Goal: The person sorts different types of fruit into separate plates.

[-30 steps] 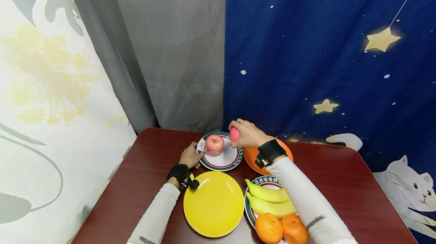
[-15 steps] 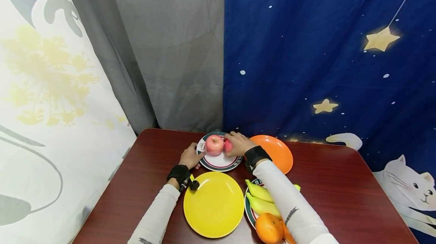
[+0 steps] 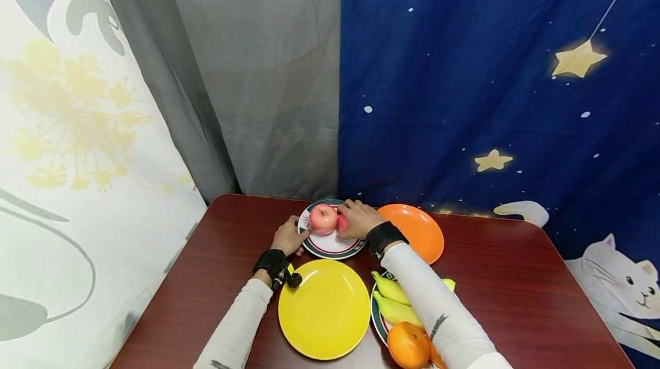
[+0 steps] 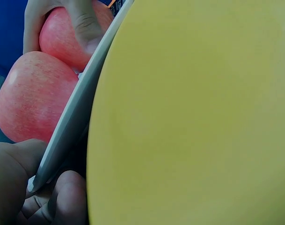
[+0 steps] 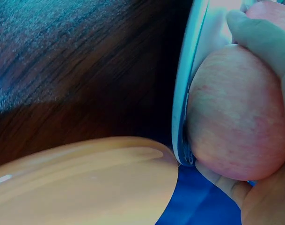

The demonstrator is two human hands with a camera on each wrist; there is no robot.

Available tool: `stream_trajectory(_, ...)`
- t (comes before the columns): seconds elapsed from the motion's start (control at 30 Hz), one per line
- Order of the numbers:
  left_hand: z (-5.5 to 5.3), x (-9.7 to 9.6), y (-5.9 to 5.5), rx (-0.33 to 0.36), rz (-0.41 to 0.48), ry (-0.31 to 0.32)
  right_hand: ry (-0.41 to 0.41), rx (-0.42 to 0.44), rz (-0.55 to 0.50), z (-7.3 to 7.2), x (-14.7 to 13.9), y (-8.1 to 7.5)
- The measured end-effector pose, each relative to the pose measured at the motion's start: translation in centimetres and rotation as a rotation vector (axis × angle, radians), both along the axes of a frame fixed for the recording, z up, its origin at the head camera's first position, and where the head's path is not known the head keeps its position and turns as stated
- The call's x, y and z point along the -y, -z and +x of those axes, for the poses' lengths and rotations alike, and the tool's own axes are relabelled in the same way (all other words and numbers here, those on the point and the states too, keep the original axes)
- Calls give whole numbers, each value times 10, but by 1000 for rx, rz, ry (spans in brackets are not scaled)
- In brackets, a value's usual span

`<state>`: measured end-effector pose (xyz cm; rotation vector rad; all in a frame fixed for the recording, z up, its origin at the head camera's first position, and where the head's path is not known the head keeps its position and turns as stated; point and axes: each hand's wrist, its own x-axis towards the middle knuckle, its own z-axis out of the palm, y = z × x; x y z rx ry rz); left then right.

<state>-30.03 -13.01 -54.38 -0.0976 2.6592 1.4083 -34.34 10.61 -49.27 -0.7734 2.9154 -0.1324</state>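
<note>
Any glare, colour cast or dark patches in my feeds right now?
Head view: bright and fairly even, faint glare on the yellow plate; left wrist view: dimmer, that plate muted toward olive; right wrist view: cyan cast, bluish sheen on the tabletop falling to near black beside the white plate, a glare streak on the orange plate, the held apple looking pale.

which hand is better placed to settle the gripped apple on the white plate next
Probably the right hand: it grips the gripped apple over the white plate, beside the other apple. The left hand pinches the plate's left edge, so it looks better suited to steadying.
</note>
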Motion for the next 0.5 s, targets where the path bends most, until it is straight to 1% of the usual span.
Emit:
stream_trajectory(0.07,0,2,0,3,11,11,1,-9,-12,2,-2,-5)
stream_trajectory(0.13,0,6,1,6,23,26,-8,-29,-38,6,-5,-16)
stream_trajectory(0.2,2,10,0,10,40,37,-32,-61,-71,10,-12,-29)
stream_trajectory(0.27,6,16,-2,14,54,43,-63,-112,-114,18,-23,-46)
stream_trajectory(0.33,12,21,-5,18,55,46,-77,-139,-164,30,-36,-65)
stream_trajectory(0.4,21,26,-9,14,46,48,-90,-173,-207,45,-53,-82)
stream_trajectory(0.47,31,30,-13,5,21,55,-95,-196,-232,64,-71,-95)
stream_trajectory(0.5,37,32,-15,-5,6,61,-97,-208,-237,75,-80,-99)
